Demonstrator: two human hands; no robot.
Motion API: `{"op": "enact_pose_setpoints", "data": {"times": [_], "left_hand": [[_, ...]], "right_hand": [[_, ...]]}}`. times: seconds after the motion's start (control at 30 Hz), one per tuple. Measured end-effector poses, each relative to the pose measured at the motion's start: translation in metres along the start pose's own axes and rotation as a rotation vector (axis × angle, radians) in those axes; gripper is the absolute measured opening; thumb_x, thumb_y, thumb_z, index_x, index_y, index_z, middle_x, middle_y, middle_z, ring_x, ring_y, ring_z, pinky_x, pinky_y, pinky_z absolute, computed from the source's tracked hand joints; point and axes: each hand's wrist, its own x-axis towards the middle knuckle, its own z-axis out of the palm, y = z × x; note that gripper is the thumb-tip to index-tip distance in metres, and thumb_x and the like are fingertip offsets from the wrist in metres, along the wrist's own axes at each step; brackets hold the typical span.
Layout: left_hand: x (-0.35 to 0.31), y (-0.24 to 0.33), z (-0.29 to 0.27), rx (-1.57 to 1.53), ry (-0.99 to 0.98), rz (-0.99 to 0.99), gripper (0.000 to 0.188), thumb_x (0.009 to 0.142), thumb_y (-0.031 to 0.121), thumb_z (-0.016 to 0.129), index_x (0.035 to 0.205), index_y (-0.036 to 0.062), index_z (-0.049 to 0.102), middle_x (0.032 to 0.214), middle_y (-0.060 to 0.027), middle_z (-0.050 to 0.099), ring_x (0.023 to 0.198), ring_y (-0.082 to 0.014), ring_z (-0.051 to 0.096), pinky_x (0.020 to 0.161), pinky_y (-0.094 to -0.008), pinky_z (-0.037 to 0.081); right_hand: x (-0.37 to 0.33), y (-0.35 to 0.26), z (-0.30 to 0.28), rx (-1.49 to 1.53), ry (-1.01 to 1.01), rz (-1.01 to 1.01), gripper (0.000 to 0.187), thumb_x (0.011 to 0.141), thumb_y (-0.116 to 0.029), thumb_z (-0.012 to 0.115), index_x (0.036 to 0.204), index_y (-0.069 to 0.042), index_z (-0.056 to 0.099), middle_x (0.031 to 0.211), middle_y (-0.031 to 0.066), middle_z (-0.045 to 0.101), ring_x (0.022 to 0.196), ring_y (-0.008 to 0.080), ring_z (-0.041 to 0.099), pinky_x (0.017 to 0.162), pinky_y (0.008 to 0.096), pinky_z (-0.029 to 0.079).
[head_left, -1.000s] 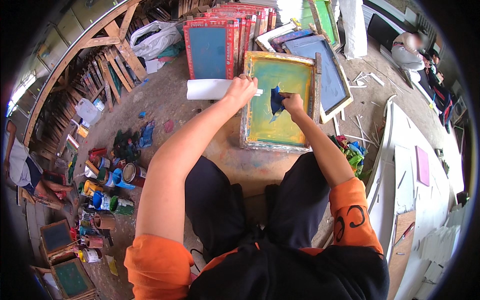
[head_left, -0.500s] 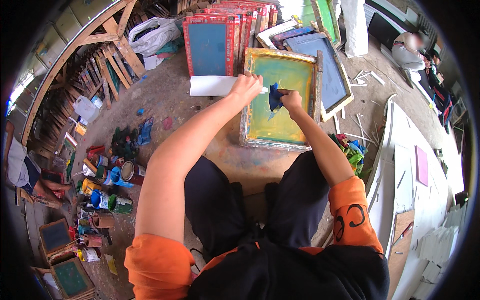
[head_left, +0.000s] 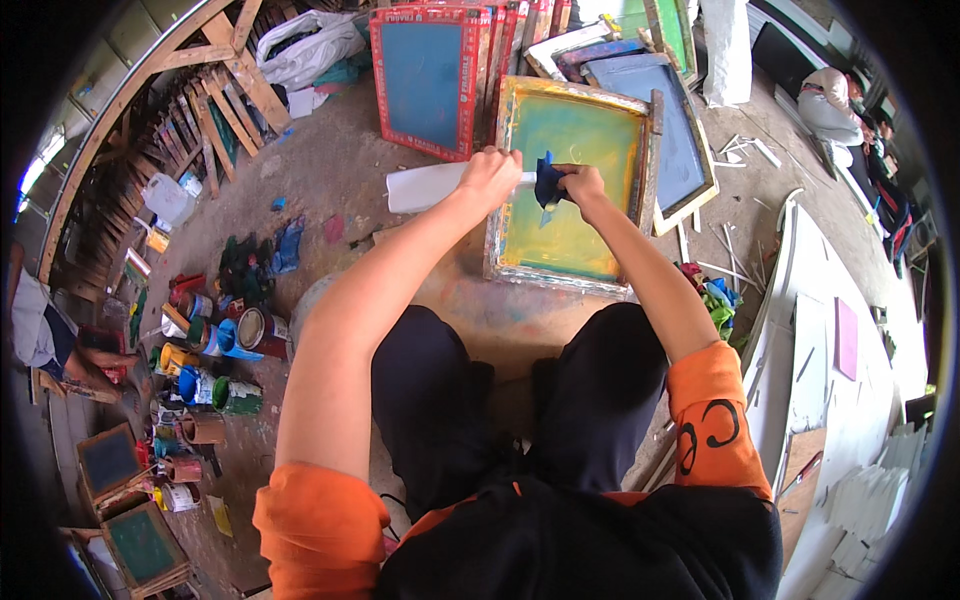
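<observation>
Before my knees stands a wooden screen-printing frame (head_left: 590, 238) with yellow-green, blue-stained mesh, tilted back. My left hand (head_left: 490, 173) is closed around a long white piece (head_left: 420, 188), perhaps a rolled sheet or flat strip. Its wide part extends left, while a narrow end shows right of the fist, over the frame's left side. In my right hand (head_left: 580, 184), pinched between thumb and fingers, is a dark blue rag (head_left: 548, 184). The rag is right at the white piece's narrow end; whether they touch I cannot tell. A pale tip hangs below the rag.
Red-taped screens (head_left: 425, 85) stand behind to the left, and a grey-blue screen (head_left: 655, 125) leans behind to the right. Several paint cans (head_left: 260, 330) crowd the floor at left. Coloured rags (head_left: 718, 305) lie right of my knee. White boards (head_left: 820, 350) fill the right side.
The view has shifted slightly, with the screens higher in it. The rag has come a little closer to the white piece's end. Both hands keep their hold.
</observation>
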Motion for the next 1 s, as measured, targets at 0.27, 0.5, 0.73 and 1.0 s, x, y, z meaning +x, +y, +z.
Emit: {"op": "enact_pose_setpoints", "data": {"times": [0.27, 0.5, 0.73, 1.0], "left_hand": [[-0.085, -0.041, 0.108, -0.757, -0.082, -0.608, 0.051, 0.063, 0.020, 0.074, 0.101, -0.0009, 0.047, 0.091, -0.0185, 0.060, 0.086, -0.0363, 0.058, 0.076, -0.0402, 0.048], [-0.132, -0.030, 0.191, -1.194, 0.329, -0.868, 0.062, 0.064, 0.010, 0.073, 0.115, -0.0011, 0.040, 0.111, -0.0189, 0.048, 0.103, -0.0347, 0.048, 0.089, -0.0387, 0.038], [-0.119, 0.019, 0.125, -0.519, 0.647, -0.719, 0.058, 0.071, 0.009, 0.063, 0.121, -0.0030, 0.035, 0.125, -0.0202, 0.033, 0.122, -0.0367, 0.027, 0.098, -0.0477, 0.026], [-0.099, 0.111, 0.217, -1.040, 0.372, -0.798, 0.049, 0.085, 0.017, 0.053, 0.124, -0.0045, 0.032, 0.114, -0.0226, 0.044, 0.110, -0.0341, 0.042, 0.095, -0.0408, 0.031]], "right_hand": [[0.009, 0.086, 0.015, 0.194, -0.196, 0.195, 0.041, 0.072, 0.009, 0.049, 0.111, -0.001, 0.057, 0.092, 0.0053, 0.059, 0.078, 0.0135, 0.057, 0.068, 0.0241, 0.048], [0.007, 0.127, 0.024, 0.422, -0.210, 0.296, 0.039, 0.075, 0.010, 0.048, 0.112, 0.001, 0.055, 0.097, 0.0069, 0.059, 0.084, 0.0156, 0.058, 0.073, 0.0257, 0.049], [0.009, 0.082, 0.016, -0.262, -0.004, -0.198, 0.031, 0.074, 0.006, 0.053, 0.104, -0.001, 0.062, 0.081, 0.0102, 0.066, 0.075, 0.0193, 0.062, 0.072, 0.0261, 0.046], [0.024, 0.181, 0.092, -0.877, -0.258, -1.233, 0.045, 0.070, -0.001, 0.054, 0.115, -0.004, 0.053, 0.125, 0.0082, 0.049, 0.120, 0.0197, 0.043, 0.099, 0.0352, 0.038]]}}
